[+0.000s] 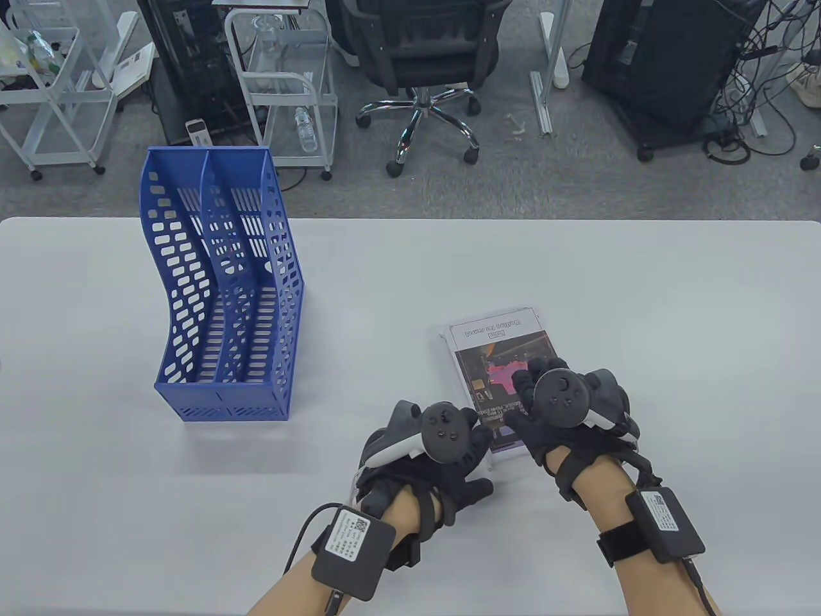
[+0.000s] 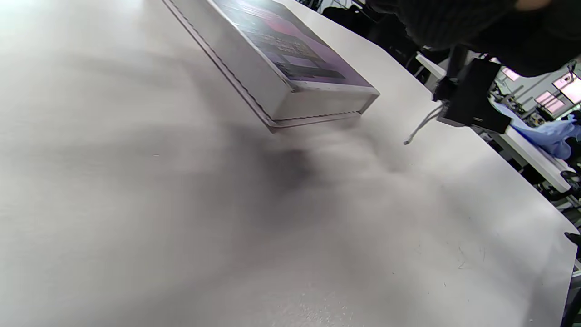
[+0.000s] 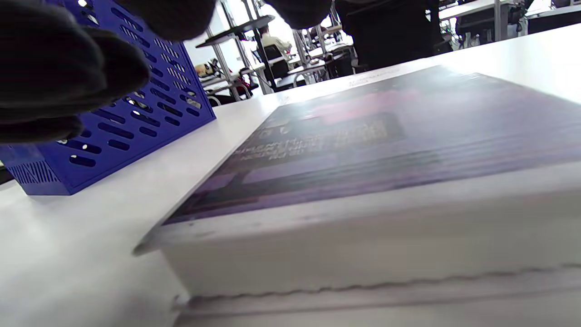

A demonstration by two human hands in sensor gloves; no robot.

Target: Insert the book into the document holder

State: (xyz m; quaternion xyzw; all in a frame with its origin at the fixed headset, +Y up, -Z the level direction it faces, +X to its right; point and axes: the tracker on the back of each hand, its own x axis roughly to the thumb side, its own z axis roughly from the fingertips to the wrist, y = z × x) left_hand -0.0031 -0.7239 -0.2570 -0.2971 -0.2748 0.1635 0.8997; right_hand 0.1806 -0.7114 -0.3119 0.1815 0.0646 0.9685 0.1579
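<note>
Smooth white desk carries your thick white-edged book, purple glossy cover, lying flat. Your right hand rests spread on it; left hand touches its corner, released. Perforated blue plastic document holder stands well apart.

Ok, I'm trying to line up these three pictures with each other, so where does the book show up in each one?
Table view: book lies flat right of centre, its near end under both hands.
Left wrist view: top centre, near corner toward the camera.
Right wrist view: fills centre and right, seen close along its cover.
Shared landmark: the white table, seen in all three views.
</note>
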